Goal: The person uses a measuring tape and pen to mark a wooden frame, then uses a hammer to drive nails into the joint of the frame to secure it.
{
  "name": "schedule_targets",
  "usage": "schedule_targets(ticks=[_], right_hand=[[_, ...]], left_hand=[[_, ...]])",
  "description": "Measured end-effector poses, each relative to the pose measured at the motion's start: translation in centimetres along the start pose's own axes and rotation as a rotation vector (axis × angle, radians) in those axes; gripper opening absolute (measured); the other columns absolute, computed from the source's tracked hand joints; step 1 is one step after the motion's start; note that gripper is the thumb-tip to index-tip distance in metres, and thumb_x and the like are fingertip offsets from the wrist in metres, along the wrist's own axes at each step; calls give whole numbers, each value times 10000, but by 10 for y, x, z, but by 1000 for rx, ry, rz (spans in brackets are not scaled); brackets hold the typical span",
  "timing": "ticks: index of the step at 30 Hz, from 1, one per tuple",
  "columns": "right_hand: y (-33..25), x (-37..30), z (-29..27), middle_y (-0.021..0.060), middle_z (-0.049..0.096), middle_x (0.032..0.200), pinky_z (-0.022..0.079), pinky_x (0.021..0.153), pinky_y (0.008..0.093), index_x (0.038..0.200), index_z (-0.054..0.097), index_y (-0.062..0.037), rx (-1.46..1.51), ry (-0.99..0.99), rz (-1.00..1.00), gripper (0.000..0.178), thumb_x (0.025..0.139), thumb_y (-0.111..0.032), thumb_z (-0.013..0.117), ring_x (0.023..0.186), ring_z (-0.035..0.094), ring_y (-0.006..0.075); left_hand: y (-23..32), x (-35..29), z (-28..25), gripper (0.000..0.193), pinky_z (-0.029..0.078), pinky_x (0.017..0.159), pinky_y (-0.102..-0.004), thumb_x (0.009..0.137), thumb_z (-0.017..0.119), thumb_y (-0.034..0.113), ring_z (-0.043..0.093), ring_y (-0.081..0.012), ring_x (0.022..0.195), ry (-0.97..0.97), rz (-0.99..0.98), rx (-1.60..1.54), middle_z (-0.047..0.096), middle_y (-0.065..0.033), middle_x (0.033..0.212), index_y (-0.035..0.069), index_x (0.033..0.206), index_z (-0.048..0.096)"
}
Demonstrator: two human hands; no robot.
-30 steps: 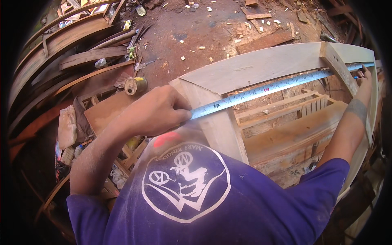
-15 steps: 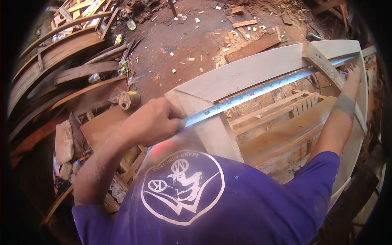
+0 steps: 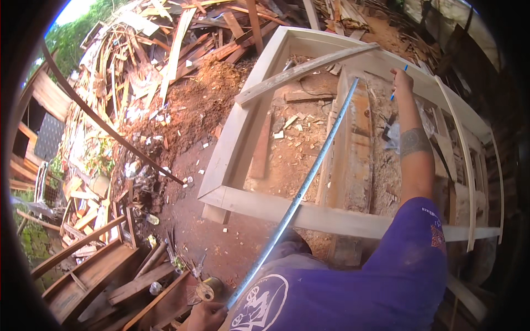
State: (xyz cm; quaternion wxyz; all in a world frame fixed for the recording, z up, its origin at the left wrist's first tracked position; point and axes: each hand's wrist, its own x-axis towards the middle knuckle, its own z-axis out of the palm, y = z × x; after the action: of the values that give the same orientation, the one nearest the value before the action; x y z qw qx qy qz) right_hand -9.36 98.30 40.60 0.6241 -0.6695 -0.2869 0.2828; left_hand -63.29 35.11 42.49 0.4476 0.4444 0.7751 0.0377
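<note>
My left hand [image 3: 207, 316], low at the picture's lower edge, is closed on the near end of a long measuring tape [image 3: 298, 197]. The blue-grey blade slants up and away over a pale wooden frame [image 3: 342, 218], crossing its near rail and opening. Its far end shows over the opening, apart from my right hand. My right hand [image 3: 403, 80] is stretched out near the frame's right side, fingers closed around a thin blue pen [image 3: 406, 68]. A loose wooden batten [image 3: 306, 71] lies diagonally across the frame's far left corner.
Under the frame lie thick beams [image 3: 352, 143] and wood chips. At the lower left are a wire spool [image 3: 210, 289] and curved wooden pieces [image 3: 99, 270]. A scrap wood heap [image 3: 204, 38] fills the far left. A long thin curved strip [image 3: 105, 121] rises at the left.
The view has swung, showing more of the frame. The tape has left my right hand's side and now slants across the opening. My left hand is lower, away from the frame's corner.
</note>
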Motion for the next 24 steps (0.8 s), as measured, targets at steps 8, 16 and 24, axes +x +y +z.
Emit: schedule_targets(ticks=[8, 16, 24], right_hand=[[-4, -78, -294, -96, 399, 568, 194, 353, 237, 998, 685, -60, 122, -146, -19, 225, 982, -269, 604, 375, 252, 31], [9, -207, -475, -106, 329, 573, 200, 382, 223, 917, 686, -57, 28, -391, 82, 236, 987, -273, 620, 411, 240, 20], [-17, -213, -475, -63, 464, 654, 219, 371, 213, 966, 656, -43, -167, -709, 137, 322, 1010, -362, 632, 426, 307, 7]], left_hand=[[-45, -67, 100, 262, 447, 492, -301, 869, 714, 240, 580, -87, 509, 70, 62, 12, 591, -55, 546, -6, 927, 784], [-1, -87, 212, 309, 461, 575, -299, 915, 665, 274, 601, -80, 637, 73, 128, -226, 625, -61, 632, -1, 1020, 760], [112, -121, 343, 278, 511, 647, -305, 907, 685, 215, 652, -89, 704, 84, 112, -249, 727, -111, 736, -15, 1047, 755]])
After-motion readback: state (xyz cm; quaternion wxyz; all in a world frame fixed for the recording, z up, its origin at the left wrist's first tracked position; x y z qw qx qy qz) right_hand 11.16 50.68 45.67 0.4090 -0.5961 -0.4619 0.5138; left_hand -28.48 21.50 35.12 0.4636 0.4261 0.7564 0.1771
